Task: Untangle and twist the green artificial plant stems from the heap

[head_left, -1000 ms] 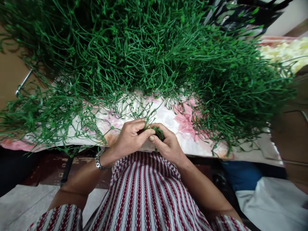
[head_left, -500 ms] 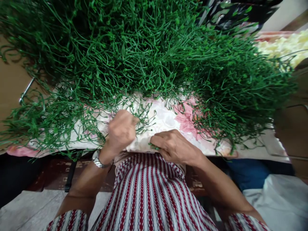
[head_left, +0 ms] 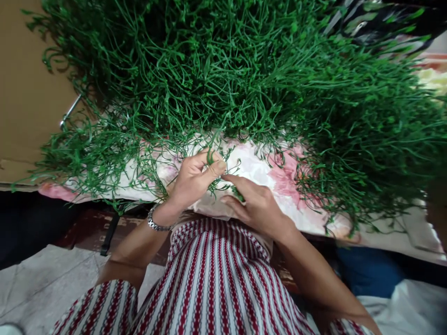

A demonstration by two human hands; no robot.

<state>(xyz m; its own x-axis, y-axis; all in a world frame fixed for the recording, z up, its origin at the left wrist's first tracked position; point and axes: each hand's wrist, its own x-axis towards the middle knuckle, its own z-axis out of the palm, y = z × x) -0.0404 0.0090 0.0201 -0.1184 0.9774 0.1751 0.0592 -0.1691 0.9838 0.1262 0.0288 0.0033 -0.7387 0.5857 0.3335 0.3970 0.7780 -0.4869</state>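
Note:
A big heap of thin green stems (head_left: 209,79) with small forked tips lies before me, its front strands spilling over a floral cloth (head_left: 251,163). Near the cloth's front edge, my left hand (head_left: 197,177) pinches a green stem (head_left: 210,157) between thumb and fingers. My right hand (head_left: 260,204) is just to the right, its index fingertip close to the left thumb. Bits of green show under its curled fingers, partly hidden by them; how many pieces it holds I cannot tell.
At the left, brown cardboard (head_left: 24,93) carries a thin metal rod (head_left: 71,110). A patterned dark bag (head_left: 370,23) stands at the back right, beside pale yellow pieces (head_left: 433,79). A whitish plastic bag (head_left: 415,307) lies low on the right.
My left hand has turned from a blurred fist into a pinch and come close to the right hand. My right index finger has stretched out toward it. The view has shifted slightly left.

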